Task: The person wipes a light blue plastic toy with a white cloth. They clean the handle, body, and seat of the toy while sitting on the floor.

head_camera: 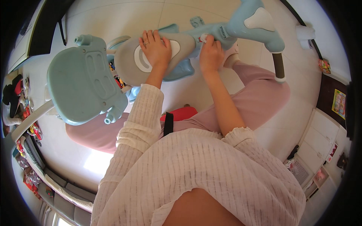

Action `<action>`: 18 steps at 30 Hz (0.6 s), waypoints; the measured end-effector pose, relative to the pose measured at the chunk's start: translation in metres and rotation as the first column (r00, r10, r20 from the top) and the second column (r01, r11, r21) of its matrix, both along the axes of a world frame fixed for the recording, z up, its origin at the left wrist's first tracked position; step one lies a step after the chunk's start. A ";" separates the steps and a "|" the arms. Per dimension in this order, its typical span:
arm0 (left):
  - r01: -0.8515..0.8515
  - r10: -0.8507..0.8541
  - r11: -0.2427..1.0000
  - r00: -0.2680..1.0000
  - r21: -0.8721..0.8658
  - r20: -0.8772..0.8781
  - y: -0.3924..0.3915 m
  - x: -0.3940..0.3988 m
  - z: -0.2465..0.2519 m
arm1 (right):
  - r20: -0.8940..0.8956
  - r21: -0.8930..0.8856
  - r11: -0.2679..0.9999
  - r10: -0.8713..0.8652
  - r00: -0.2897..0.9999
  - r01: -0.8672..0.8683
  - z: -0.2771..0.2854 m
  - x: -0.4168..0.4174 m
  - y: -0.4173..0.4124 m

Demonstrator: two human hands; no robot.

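Note:
Before me stands a child's light-blue ride-on tricycle (212, 29) with a grey seat (185, 42) that has a white inset panel (174, 48). My left hand (156, 49), a ring on one finger, rests flat on the seat with its fingers slightly spread. My right hand (211, 55) pinches a small white cloth or wipe (204, 37) against the blue frame, just ahead of the seat and beside a small red mark (198, 39). At the left is the tricycle's broad blue backrest or rear panel (80, 82). The handlebar's dark grip (278, 65) points toward my knee.
A pale push bar (32, 120) reaches out to the left. Beneath me is a red low seat (181, 113). A grey sofa (60, 203) lines the lower left, with piled toys (34, 130) near it. White cabinets (319, 135) stand at the right. Pale floor tiles (135, 14) spread beyond.

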State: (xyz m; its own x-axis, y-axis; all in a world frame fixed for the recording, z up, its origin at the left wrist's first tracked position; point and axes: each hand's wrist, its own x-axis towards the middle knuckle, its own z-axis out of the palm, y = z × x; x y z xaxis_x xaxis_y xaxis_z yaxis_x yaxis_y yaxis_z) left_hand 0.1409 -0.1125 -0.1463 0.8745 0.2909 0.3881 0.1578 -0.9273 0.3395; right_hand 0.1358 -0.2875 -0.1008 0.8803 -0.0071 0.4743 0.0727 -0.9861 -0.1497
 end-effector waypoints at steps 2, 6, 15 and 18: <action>-0.001 0.001 1.000 1.000 -0.001 -0.011 -0.001 -0.002 0.000 | -0.133 0.163 0.980 -0.088 0.987 0.110 0.000 -0.002 0.001; -0.013 0.014 1.000 1.000 0.011 -0.020 0.000 -0.002 0.002 | -0.469 0.650 0.683 0.016 0.883 0.333 0.027 -0.025 -0.009; 0.010 -0.010 1.000 1.000 -0.005 -0.015 0.000 0.000 0.002 | -0.345 0.413 0.892 -0.035 0.938 0.185 0.012 -0.017 -0.007; 0.002 -0.002 1.000 1.000 -0.007 -0.015 0.000 -0.001 0.001 | -0.528 0.259 0.939 -0.059 0.847 0.227 0.022 -0.018 0.001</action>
